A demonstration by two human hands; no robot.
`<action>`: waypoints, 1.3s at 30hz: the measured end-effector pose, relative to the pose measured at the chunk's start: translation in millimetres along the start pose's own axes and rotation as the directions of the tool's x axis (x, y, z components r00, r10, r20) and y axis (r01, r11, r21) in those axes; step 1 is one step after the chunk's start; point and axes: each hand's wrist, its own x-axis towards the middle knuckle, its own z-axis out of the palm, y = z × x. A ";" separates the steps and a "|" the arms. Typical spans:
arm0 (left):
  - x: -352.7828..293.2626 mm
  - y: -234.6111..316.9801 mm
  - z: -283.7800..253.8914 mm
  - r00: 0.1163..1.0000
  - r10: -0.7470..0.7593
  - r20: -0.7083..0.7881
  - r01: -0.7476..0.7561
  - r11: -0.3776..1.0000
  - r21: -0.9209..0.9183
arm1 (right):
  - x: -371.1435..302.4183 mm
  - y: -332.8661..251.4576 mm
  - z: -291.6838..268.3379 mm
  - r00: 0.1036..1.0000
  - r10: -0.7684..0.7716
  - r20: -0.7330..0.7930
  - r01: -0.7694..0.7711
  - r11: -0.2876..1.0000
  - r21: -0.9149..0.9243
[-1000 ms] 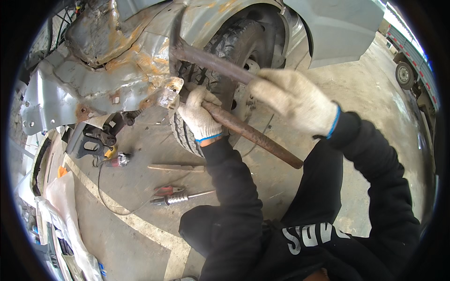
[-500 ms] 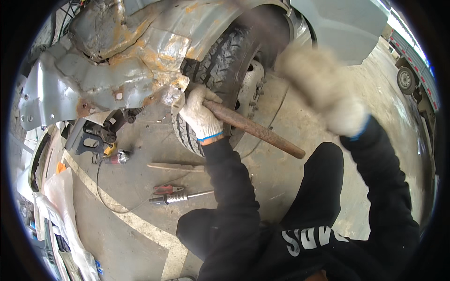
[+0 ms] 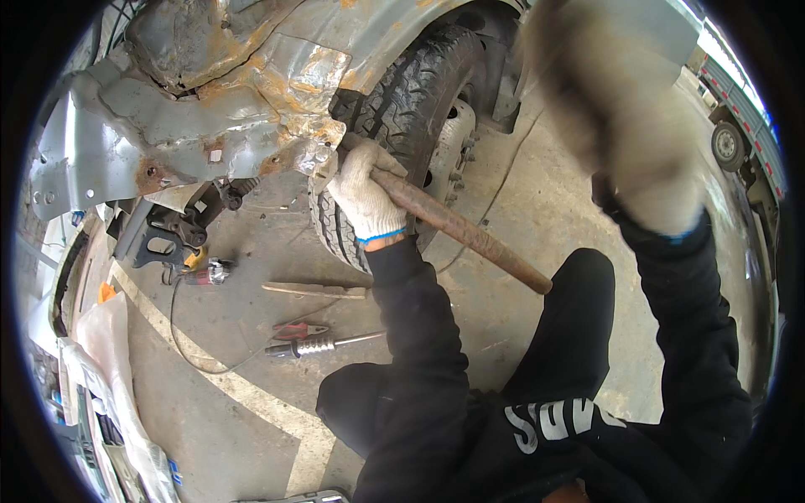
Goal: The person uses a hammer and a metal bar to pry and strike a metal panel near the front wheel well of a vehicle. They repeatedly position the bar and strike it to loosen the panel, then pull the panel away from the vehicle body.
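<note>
Across the front of the tyre (image 3: 394, 138), our left hand (image 3: 366, 191) is gripping the bar (image 3: 465, 233), fingers closed around it. The bar is slanting from the rusty metal (image 3: 310, 138), left of the tyre, to below and right of the tyre. Right of the tyre, our right hand (image 3: 650, 138) is blurring; its fingers seem to be wrapping a dark handle (image 3: 579, 80). For good work, we should be holding the bar steady and keeping the left fingers clear of any swing.
</note>
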 end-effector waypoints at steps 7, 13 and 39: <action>-2.6 3.7 -3.4 0.992 -0.077 -0.099 0.096 0.973 0.209 | -15.4 -9.6 49.2 0.801 0.330 0.499 -0.358 0.933 -0.040; -4.3 0.5 -1.8 1.000 -0.012 0.015 0.011 0.999 0.030 | 5.6 -16.7 19.1 0.990 -0.004 0.142 -0.077 0.824 0.561; -0.3 2.8 0.8 0.998 0.053 -0.046 -0.049 0.996 0.079 | -46.6 33.1 88.0 0.853 0.254 0.457 -0.408 0.870 0.278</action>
